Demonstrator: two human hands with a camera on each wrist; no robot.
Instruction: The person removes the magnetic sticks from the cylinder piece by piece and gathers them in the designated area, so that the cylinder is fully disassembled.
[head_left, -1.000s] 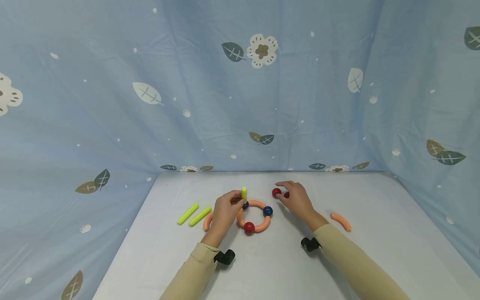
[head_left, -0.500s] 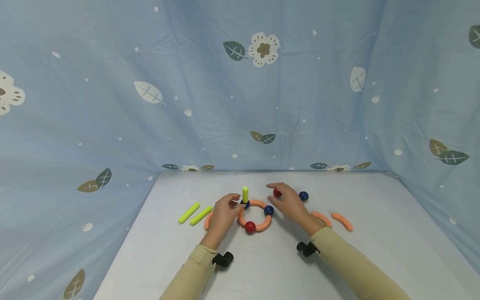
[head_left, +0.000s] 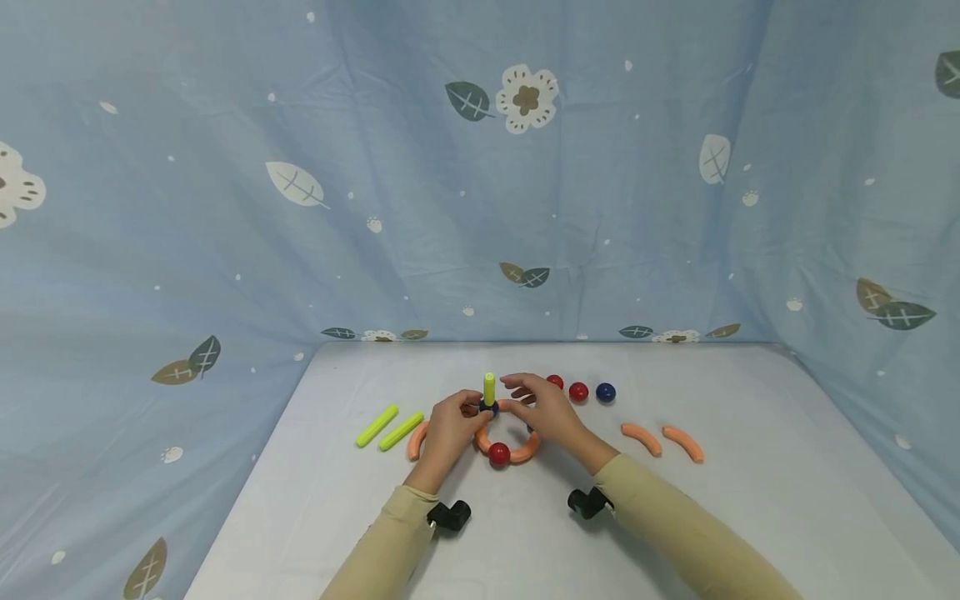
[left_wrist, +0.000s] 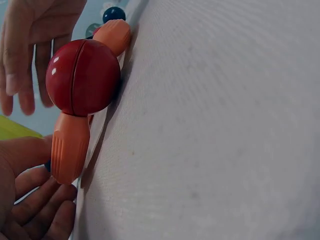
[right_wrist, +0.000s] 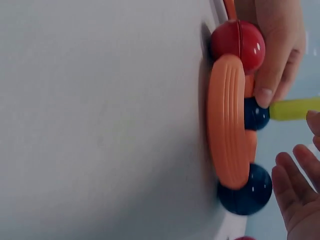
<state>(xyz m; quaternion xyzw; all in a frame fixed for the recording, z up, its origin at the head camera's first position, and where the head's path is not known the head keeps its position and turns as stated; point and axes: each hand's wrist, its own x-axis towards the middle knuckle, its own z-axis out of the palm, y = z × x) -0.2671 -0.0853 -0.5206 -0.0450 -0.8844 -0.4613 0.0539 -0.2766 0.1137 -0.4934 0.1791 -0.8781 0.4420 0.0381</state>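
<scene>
A ring of curved orange rods (right_wrist: 227, 120) joined by balls lies on the table, with a red ball (head_left: 498, 454) at its near side. One blue ball (right_wrist: 256, 114) sits at the back left of the ring, another blue ball (right_wrist: 245, 192) at its right. From the first blue ball a yellow-green stick (head_left: 489, 387) stands upright. My left hand (head_left: 450, 425) pinches that ball, its thumb pressed against the surface in the right wrist view. My right hand (head_left: 551, 412) hovers over the ring's right side, fingers spread near the stick, holding nothing.
Two loose yellow-green sticks (head_left: 401, 432) and a curved orange rod (head_left: 417, 442) lie left of the left hand. Behind the right hand are two red balls (head_left: 578, 392) and a blue ball (head_left: 606, 392). Two more curved rods (head_left: 682, 443) lie at the right. A patterned curtain (head_left: 480, 208) surrounds the table.
My right hand has moved left from the loose red balls toward the upright stick. My left fingers have let go of the stick and come down to the blue ball beneath it.
</scene>
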